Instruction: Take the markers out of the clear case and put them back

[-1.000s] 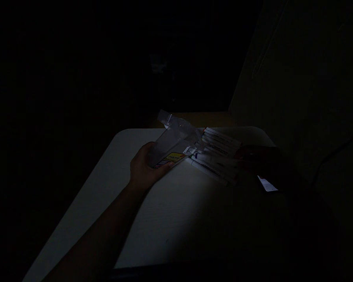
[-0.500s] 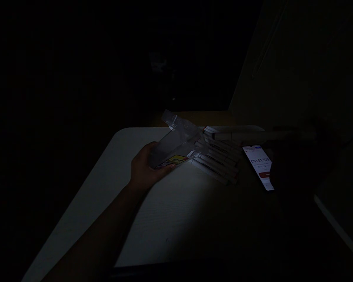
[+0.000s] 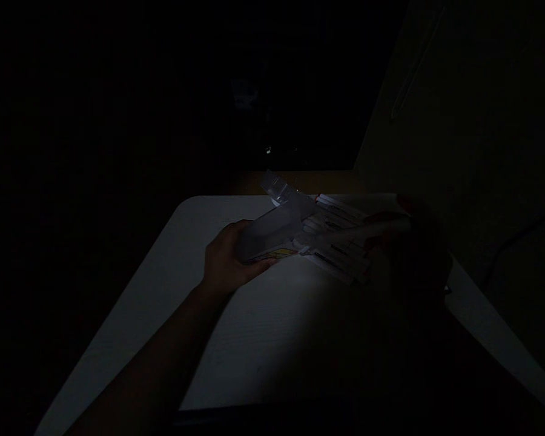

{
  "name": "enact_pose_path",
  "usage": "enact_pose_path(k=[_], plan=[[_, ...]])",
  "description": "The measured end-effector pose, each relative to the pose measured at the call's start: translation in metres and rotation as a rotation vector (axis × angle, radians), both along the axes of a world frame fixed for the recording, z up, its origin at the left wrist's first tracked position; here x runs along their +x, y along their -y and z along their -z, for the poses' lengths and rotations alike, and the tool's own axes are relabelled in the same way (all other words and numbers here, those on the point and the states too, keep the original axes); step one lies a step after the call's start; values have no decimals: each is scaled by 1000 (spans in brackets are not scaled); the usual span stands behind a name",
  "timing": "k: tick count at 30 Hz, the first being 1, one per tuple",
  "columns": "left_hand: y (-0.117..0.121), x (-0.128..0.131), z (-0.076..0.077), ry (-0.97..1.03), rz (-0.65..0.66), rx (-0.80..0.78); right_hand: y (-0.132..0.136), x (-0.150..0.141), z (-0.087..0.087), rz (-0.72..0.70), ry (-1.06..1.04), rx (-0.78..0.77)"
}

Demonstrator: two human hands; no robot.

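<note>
The scene is very dark. My left hand [image 3: 227, 260] is closed round the lower end of a clear plastic packet [image 3: 277, 227] with a yellow label, held just above the white table [image 3: 263, 339]. Several white marker pens [image 3: 340, 251] lie in a loose pile right of the packet. My right hand [image 3: 409, 248] is a dark shape at the pile's right side, gripping one white marker [image 3: 372, 229] whose tip points toward the packet's open end.
A pale wall or panel [image 3: 458, 121] rises at the right behind the table. A strip of brown floor [image 3: 309, 180] shows past the table's far edge. Everything else is black.
My right hand came back from the right with a marker and now covers the lit phone that showed beside the pile. The packet has tilted lower toward the pens.
</note>
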State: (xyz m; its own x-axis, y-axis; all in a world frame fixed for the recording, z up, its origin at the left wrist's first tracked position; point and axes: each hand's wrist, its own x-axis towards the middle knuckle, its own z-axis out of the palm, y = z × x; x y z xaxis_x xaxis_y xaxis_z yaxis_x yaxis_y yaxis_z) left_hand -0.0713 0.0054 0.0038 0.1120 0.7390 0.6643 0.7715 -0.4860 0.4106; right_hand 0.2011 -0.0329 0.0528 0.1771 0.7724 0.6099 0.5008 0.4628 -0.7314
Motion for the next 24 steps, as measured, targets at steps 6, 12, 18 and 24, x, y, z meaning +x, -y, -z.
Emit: enact_pose_path(k=[6,12,18,24], plan=[[2,0,-5,-43,41,77,5,-11,0,-79,43,-83],[5,1,-10,-66,59,76,12,-23,-3,-131,102,-106],[4,2,-10,-67,86,77,9,-23,1,-297,199,-194],[5,3,-12,-73,117,114,11,-23,2,-400,285,-278]])
